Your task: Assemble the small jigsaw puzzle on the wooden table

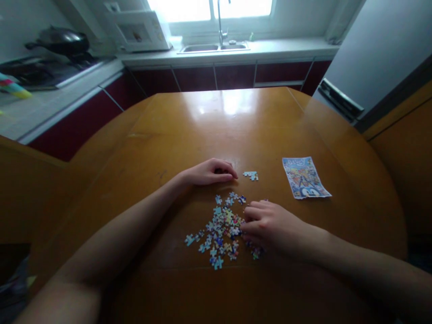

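Note:
A loose pile of jigsaw puzzle pieces (221,225), mostly pale blue with some bright colours, is spread over the wooden table. My right hand (266,222) reaches into the pile's right side, its fingers curled down and drawn together among the pieces. Whatever lies between those fingertips is hidden. Beyond the pile, my left hand (212,172) rests on the tabletop, fingers loosely bent, a gap between thumb and forefinger and nothing seen in it. Just right of its fingertips lies a small joined section of puzzle (251,175), a few pieces with a stepped edge.
A creased picture sheet (305,177) with a colourful printed scene lies to the right on the table (202,144). Past the table's far edge are a counter with a sink (216,47), a white microwave (140,31), a stove with a dark pan (62,40), and a fridge (378,54).

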Available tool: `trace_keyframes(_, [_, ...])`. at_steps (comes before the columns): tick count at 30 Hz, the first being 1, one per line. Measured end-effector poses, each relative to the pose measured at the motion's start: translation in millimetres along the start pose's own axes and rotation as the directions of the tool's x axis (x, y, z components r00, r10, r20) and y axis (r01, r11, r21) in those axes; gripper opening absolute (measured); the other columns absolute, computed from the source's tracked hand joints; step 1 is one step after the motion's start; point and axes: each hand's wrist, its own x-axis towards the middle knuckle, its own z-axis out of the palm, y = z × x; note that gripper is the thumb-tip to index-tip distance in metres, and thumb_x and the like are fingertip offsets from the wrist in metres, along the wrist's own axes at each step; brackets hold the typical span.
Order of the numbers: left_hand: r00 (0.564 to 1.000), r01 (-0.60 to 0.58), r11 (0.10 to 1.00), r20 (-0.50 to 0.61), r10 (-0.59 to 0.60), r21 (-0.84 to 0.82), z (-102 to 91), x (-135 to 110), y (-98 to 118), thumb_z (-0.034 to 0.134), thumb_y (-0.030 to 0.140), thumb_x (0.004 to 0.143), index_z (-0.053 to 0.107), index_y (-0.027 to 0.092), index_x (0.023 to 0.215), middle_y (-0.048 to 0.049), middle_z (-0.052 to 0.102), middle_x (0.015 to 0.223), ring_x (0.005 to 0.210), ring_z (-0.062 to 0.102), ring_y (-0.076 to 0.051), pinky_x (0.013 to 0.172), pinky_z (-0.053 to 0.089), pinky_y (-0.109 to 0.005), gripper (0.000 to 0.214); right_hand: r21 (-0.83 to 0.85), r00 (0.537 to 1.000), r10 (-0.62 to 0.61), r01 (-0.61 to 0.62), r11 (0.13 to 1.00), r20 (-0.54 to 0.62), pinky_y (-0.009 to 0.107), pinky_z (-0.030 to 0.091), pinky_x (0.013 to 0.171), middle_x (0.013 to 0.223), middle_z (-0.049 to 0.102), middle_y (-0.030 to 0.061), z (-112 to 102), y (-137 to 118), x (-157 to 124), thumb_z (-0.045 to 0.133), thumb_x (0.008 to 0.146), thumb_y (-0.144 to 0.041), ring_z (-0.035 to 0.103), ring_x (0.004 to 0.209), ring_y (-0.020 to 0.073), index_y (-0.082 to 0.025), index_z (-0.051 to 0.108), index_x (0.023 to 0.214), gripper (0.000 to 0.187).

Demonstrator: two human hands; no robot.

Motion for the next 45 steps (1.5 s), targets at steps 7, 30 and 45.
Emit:
trace_keyframes(7, [1.0,-0.023,1.0,0.005,0.022,0.001,1.0,-0.7,0.3,0.058,0.025,0.095,0.072,0.013,0.106,-0.0095,0.068,0.096,0.088,0.062,-0.016,0.081,0.048,-0.026,0.021,-0.195,0.995,-0.096,0.099,0.976,0.025,0.037,0.041,0.07,0.091,0.064,0.006,10.8,-33.8,-15.4,0.065,0.09,-0.026,0.054,0.084,0.0226,-0.015,0.067,0.1,0.015])
trace_keyframes(30, [0.944,0.246,0.954,-0.268,-0.194,0.174,13.2,-54.7,63.9,0.065,0.03,0.09,0.074,0.015,0.093,-0.0052,0.069,0.085,0.07,0.058,-0.011,0.063,0.044,-0.021,0.017,0.039,0.985,-0.019,0.026,0.999,-0.169,0.033,0.038,0.067,0.082,0.064,0.004,-11.7,-20.0,-6.1,0.052,0.097,-0.021,0.052,0.075,0.0173,-0.019,0.066,0.08,0.022])
trace_keyframes(45, [0.825,0.546,0.796,-0.328,-0.459,0.26,110.5,-135.0,98.4,0.068,0.023,0.086,0.074,0.024,0.087,-0.0027,0.056,0.084,0.081,0.054,-0.017,0.07,0.042,-0.027,0.006,0.152,0.927,0.155,-0.108,0.982,-0.341,0.033,0.043,0.07,0.082,0.064,0.0064,-19.2,-4.3,-11.0,0.047,0.099,-0.026,0.055,0.078,0.0179,-0.018,0.068,0.083,0.027])
